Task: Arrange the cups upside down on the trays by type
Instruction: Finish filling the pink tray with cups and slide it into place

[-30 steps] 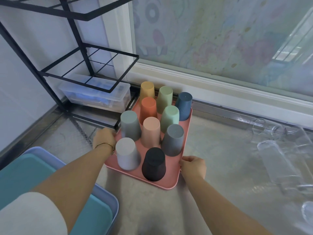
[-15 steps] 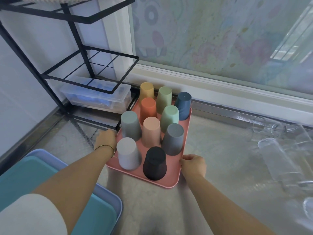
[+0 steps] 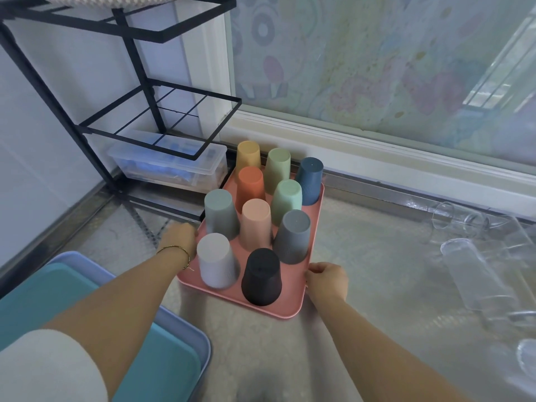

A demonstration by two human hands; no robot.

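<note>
A pink tray [image 3: 293, 307] lies on the floor and carries several coloured plastic cups, all upside down, among them a black cup [image 3: 262, 277], a white cup [image 3: 216, 261] and a dark blue cup [image 3: 310, 181]. My left hand [image 3: 179, 237] grips the tray's left edge. My right hand [image 3: 329, 278] grips its right edge near the front corner. At the right, several clear glass cups [image 3: 475, 274] lie on their sides on the floor. A teal tray [image 3: 87, 291] rests on a lavender tray [image 3: 203, 343] at the lower left.
A black wire shelf rack [image 3: 150, 94] stands at the back left, with a clear plastic box [image 3: 168, 166] of blue items beneath it. A window sill [image 3: 377, 152] and patterned glass run along the far side.
The pink tray with its cups has slid slightly away from me, toward the window, with both hands holding its edges.
</note>
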